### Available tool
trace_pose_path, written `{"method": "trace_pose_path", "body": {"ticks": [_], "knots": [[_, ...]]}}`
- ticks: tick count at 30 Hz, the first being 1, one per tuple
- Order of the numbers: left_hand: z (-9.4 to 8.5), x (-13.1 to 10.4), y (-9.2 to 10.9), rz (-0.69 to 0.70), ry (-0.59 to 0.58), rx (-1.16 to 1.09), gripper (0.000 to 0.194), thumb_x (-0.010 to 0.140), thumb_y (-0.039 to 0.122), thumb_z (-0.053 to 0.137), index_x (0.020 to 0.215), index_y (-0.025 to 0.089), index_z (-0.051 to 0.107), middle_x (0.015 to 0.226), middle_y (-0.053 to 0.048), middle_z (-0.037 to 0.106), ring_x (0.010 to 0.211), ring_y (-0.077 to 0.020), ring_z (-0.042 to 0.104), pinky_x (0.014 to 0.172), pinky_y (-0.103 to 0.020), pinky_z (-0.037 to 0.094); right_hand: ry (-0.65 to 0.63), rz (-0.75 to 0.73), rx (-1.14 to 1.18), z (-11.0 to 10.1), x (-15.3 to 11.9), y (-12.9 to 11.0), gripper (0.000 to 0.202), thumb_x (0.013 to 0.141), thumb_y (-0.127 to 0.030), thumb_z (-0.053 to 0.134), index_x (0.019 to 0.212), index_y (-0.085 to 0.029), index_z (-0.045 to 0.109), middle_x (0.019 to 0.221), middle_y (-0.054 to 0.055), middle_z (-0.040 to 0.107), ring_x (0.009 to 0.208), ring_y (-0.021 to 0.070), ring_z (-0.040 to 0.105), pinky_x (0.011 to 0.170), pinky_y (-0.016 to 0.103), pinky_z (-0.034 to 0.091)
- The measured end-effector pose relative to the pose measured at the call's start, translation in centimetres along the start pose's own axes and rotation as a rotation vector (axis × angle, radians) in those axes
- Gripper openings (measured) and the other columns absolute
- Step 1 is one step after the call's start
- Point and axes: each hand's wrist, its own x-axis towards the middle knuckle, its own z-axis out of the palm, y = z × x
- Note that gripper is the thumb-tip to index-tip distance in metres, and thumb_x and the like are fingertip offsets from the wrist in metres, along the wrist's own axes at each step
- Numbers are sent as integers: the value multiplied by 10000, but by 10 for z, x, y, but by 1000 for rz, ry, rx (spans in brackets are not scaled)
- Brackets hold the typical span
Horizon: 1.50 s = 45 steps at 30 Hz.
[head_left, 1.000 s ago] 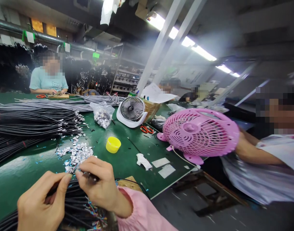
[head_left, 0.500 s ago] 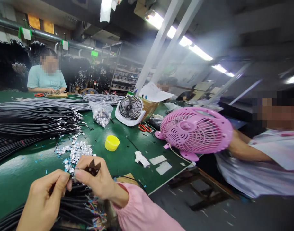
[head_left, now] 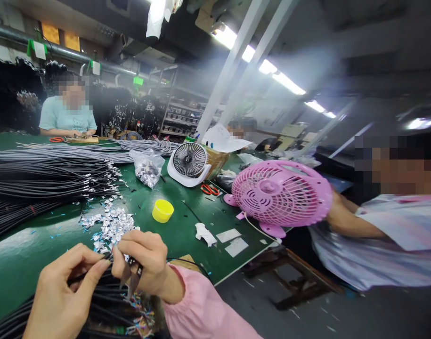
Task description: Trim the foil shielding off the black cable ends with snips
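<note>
My left hand [head_left: 65, 287] is closed, thumb and forefinger pinching the end of a black cable [head_left: 105, 256]. Right up against it, my right hand [head_left: 144, 256] is closed around small snips [head_left: 134, 282], whose two pointed blades stick out downward below the fingers. The right thumb and fingertip meet at the cable's end; what they pinch there is too small to make out. Beneath both hands lies a bundle of black cables [head_left: 105, 306] with coloured wire ends [head_left: 142, 318]. Just beyond the hands is a pile of silvery foil scraps [head_left: 112, 223].
On the green table [head_left: 180, 240] are a yellow round container [head_left: 162, 211], a plastic bag of small parts [head_left: 147, 168], a white fan [head_left: 189, 162], orange-handled scissors [head_left: 210, 189] and a pink fan [head_left: 279, 193]. Cable bundles [head_left: 49, 181] lie left. Co-workers sit across and at right.
The snips have swung from pointing up to pointing down in my right hand. My right fingers have closed in at the cable end. The view has shifted slightly.
</note>
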Motion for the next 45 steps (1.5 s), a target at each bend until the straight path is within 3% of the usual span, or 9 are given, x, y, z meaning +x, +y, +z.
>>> {"method": "trace_pose_path", "body": {"ticks": [2, 6, 11, 17, 23, 28, 33, 41, 45], "knots": [[0, -1, -1, 20, 29, 13, 330, 649, 532, 757, 547, 235, 656, 503, 28, 639, 487, -130, 543, 397, -175, 378, 79, -35, -46, -5, 3, -1, 205, 754, -169, 616, 567, -212, 541, 576, 11, 595, 507, 129, 515, 506, 260, 414], [-1, -1, -4, 33, 65, -7, 352, 629, 566, 776, 557, 237, 673, 493, 35, 641, 504, -142, 594, 429, -183, 407, 218, 216, 0, -12, 16, -6, 294, 850, -226, 493, 563, -215, 434, 500, -34, 443, 457, 103, 395, 439, 233, 331], [-2, -1, -3, 27, 68, -51, 408, 615, 623, 782, 554, 237, 666, 505, 20, 657, 493, -150, 583, 407, -191, 424, -189, 97, 123, -7, 14, -10, 273, 790, -259, 626, 572, -209, 470, 568, -1, 534, 539, 131, 467, 523, 275, 370], [-2, 0, -4, 60, -43, -20, 402, 735, 561, 674, 502, 237, 632, 527, 21, 584, 533, -135, 543, 367, -165, 360, -297, 271, 370, -4, 11, -9, 401, 891, -470, 520, 588, -217, 448, 528, -21, 453, 471, 120, 425, 451, 255, 373], [4, -1, -6, 104, 80, -3, 273, 688, 452, 728, 549, 239, 629, 521, 38, 590, 473, -117, 489, 380, -175, 373, -62, 64, 73, -5, 16, -22, 275, 860, -225, 550, 609, -204, 443, 565, -11, 482, 549, 129, 458, 518, 266, 355], [4, 0, -2, 41, 51, -115, 311, 647, 463, 768, 520, 223, 617, 489, 37, 559, 471, -110, 471, 383, -159, 375, -143, 75, 108, -2, 9, -12, 325, 931, -252, 456, 612, -219, 402, 507, -45, 394, 440, 105, 381, 439, 245, 345], [1, 0, -4, -20, -2, -107, 417, 639, 576, 780, 519, 207, 629, 461, 41, 488, 413, -98, 402, 311, -161, 328, -124, -58, 5, -6, 9, -11, 221, 840, -218, 584, 622, -210, 545, 573, 2, 562, 518, 124, 474, 494, 263, 362], [-2, -2, -7, -2, 84, -102, 343, 656, 531, 749, 536, 225, 653, 448, 47, 509, 412, -96, 420, 329, -151, 325, 205, 323, 206, -22, 29, -3, 375, 928, -429, 515, 650, -185, 574, 515, -38, 458, 438, 91, 376, 426, 221, 339], [-2, -1, -14, 22, 127, -120, 302, 645, 518, 772, 596, 232, 685, 495, 38, 571, 444, -122, 495, 354, -172, 384, -68, 279, 176, -15, 24, -9, 268, 850, -380, 668, 678, -175, 666, 617, 6, 608, 566, 123, 527, 535, 238, 452]]}}
